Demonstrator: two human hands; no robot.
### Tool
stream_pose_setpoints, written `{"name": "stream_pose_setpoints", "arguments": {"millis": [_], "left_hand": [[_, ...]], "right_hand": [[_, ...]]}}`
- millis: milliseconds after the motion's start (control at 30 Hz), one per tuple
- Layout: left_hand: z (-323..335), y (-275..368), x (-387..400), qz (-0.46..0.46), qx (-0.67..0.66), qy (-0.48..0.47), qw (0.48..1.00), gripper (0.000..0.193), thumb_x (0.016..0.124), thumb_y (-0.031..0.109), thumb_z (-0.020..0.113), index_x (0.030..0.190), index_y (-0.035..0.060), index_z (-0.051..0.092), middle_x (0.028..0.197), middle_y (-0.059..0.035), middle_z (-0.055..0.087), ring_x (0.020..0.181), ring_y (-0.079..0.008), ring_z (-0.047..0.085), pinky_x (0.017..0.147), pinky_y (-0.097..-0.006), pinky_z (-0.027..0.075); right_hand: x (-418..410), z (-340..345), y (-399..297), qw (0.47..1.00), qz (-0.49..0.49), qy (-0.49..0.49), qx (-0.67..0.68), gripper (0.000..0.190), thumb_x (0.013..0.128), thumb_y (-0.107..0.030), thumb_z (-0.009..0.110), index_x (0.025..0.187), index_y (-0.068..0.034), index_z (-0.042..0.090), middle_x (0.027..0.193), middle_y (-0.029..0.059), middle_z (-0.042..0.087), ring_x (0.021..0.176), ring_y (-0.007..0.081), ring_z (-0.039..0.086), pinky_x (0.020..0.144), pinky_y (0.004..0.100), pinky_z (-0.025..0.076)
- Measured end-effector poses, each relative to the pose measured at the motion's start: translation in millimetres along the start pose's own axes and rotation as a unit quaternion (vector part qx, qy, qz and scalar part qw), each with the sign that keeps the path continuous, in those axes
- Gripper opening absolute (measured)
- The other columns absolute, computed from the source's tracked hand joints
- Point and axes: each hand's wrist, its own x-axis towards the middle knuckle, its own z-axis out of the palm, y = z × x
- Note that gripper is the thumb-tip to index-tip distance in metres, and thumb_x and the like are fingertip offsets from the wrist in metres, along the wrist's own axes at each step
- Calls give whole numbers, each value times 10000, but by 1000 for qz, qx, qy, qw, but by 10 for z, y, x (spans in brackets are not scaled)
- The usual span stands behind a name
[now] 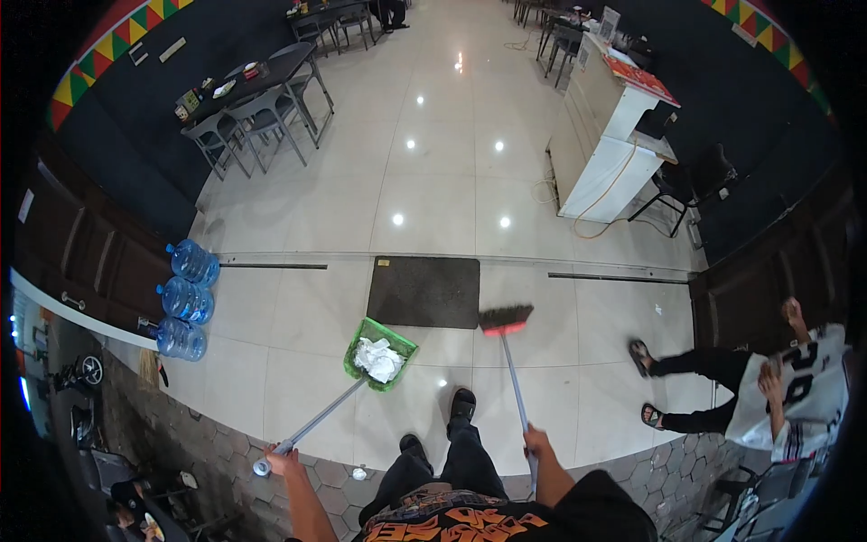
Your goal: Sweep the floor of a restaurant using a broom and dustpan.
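My left hand point(283, 461) grips the grey handle of a green long-handled dustpan point(405, 344). Crumpled white paper point(379, 359) lies in the pan, which rests on pale floor tiles. My right hand point(537, 442) is closed round the pole of a broom point(506, 318) with a red head and dark bristles. Those bristles are at the right edge of a dark doormat point(425, 291), near its lower corner. Between the two tools are my feet in dark footwear. A small white scrap point(359, 473) lies on the paving behind the dustpan.
Blue water bottles point(186, 300) stand by the left door. A person point(779, 393) is close by on the right. Farther in are a white counter point(596, 156) with a loose cable, a black chair point(691, 183), and a dark table point(250, 88) with grey chairs. Hexagonal paving point(325, 498) borders the tiles.
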Motion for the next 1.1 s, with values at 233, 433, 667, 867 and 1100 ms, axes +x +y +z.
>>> {"name": "stream_pose_setpoints", "arguments": {"millis": [233, 433, 667, 867, 1100], "left_hand": [[-484, 468, 403, 34, 13, -56, 998, 373, 817, 419, 486, 826, 47, 508, 900, -118, 531, 832, -263, 519, 733, -425, 410], [-465, 374, 609, 33, 42, -72, 996, 324, 816, 391, 506, 809, 67, 506, 822, -68, 532, 772, -227, 523, 620, -387, 406], [-563, 223, 555, 49, 68, -96, 992, 236, 836, 306, 515, 807, 73, 496, 754, -23, 517, 622, -142, 501, 435, -268, 339], [-593, 99, 351, 52, 85, -113, 989, 220, 841, 296, 508, 784, 86, 472, 722, -15, 492, 588, -130, 473, 419, -259, 309], [-602, -115, 290, 67, 110, -99, 987, 303, 811, 382, 518, 694, 108, 466, 694, -27, 506, 624, -176, 510, 491, -321, 361]], "right_hand": [[-2166, 720, 648, 982, 43, -70, -170, 523, 766, -132, 372, 1284, -88, 321, 684, 202, 587, 517, 262, 595, 432, 405, 469], [-2189, 997, 1004, 961, -23, -4, -274, 530, 747, -167, 393, 1268, -77, 361, 753, 221, 596, 664, 300, 614, 525, 441, 486], [-2398, 1120, 753, 972, -30, 28, -232, 545, 726, -158, 397, 1263, -70, 375, 746, 218, 595, 637, 294, 611, 510, 423, 485], [-2593, 1053, 768, 986, 0, 65, -151, 558, 708, -151, 401, 1259, -65, 387, 739, 216, 595, 614, 288, 609, 497, 408, 484], [-2146, 775, 631, 995, -17, 83, -49, 563, 693, -117, 387, 1254, -78, 408, 702, 199, 583, 541, 264, 590, 444, 374, 467]]}}
